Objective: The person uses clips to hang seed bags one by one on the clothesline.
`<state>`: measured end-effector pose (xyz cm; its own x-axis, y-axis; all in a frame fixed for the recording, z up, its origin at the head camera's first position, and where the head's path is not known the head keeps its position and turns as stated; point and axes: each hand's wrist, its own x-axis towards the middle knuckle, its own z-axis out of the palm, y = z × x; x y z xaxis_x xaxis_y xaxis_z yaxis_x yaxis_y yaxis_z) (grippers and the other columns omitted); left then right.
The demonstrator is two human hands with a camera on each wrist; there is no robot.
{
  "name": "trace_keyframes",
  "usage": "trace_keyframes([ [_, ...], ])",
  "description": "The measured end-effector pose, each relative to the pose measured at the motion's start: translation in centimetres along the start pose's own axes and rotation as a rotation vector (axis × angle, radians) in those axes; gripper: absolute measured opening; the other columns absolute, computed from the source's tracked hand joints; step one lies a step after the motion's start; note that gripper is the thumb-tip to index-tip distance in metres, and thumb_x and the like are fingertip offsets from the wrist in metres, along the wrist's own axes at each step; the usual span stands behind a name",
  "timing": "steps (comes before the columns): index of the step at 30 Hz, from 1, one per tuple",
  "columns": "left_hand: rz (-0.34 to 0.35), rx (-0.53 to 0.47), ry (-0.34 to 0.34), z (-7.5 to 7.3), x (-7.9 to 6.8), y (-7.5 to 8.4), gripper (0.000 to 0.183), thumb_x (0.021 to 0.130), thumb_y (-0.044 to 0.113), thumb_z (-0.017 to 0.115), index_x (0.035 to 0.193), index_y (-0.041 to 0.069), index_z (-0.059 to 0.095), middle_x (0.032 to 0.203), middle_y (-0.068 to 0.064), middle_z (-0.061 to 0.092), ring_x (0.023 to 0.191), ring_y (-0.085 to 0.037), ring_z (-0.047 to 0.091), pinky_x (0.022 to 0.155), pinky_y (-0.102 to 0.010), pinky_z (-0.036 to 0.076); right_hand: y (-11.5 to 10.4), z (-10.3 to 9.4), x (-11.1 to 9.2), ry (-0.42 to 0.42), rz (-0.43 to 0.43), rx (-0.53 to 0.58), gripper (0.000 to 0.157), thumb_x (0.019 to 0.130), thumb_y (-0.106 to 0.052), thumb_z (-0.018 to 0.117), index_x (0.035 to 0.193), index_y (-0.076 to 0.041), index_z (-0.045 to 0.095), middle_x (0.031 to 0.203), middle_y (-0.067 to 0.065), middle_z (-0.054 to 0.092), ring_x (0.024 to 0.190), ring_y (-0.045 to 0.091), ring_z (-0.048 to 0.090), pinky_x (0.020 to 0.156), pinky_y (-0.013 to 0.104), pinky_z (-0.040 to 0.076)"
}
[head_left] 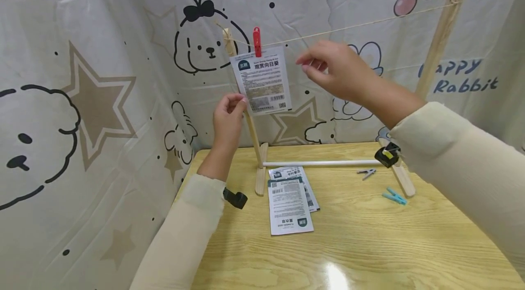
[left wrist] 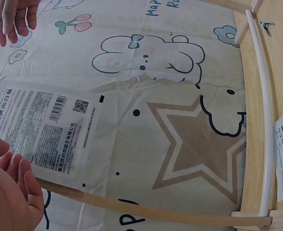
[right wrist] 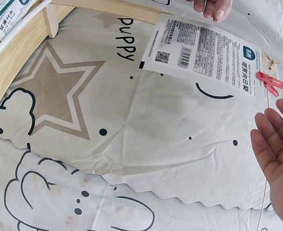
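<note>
Okay, I hold nothing; a white rectangular packet (head_left: 263,84) hangs between loose left hand (head_left: 228,116) and relaxed right hand (head_left: 337,67).

Off-white printed cloth curtain (head_left: 123,21) behind a glossy yellow wood-grain table (head_left: 348,240).
The curtain shows a black-outlined puppy face (head_left: 205,58) at 11 o'clock, pink cherries (head_left: 406,3) at 2 and a brown five-pointed star (head_left: 96,105) at 9; the table lies at 6.

a flat white rectangular packet (head_left: 263,82), dark text and a dark green logo facing the head camera, hangs slightly tilted. a red plastic clothespin (head_left: 257,43) stands upright at its top edge, clamping it to a thin, taut beige string (head_left: 352,27) near the string's left end.
</note>
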<state>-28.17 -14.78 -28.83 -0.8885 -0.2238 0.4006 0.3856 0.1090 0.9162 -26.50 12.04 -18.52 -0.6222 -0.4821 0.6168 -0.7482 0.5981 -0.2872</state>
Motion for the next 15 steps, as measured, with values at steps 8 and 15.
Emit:
trace_keyframes([
  [8,0.009,0.035,-0.078,0.1,-0.5,-0.7,0.013,0.097,0.013,0.065,0.108,0.006,0.065,0.094,0.004,0.06,0.086,-0.01,0.055,0.076,-0.02,0.046,0.7,-0.3,-0.9,-0.014,-0.003,-0.022,0.02,0.1,-0.008,0.058,0.115,-0.001,0.069,0.112,0.013,0.068,0.095,0.023,0.064,0.085,0.037,0.053],
  [15,0.015,0.043,-0.102,0.3,-0.9,-0.9,0.015,0.098,0.015,0.064,0.11,0.005,0.064,0.096,0.003,0.059,0.089,-0.011,0.055,0.078,-0.021,0.046,1.1,-0.6,-1.5,-0.007,0.004,-0.027,0.02,0.101,-0.008,0.057,0.116,-0.003,0.069,0.11,0.011,0.068,0.094,0.021,0.063,0.084,0.036,0.052],
])
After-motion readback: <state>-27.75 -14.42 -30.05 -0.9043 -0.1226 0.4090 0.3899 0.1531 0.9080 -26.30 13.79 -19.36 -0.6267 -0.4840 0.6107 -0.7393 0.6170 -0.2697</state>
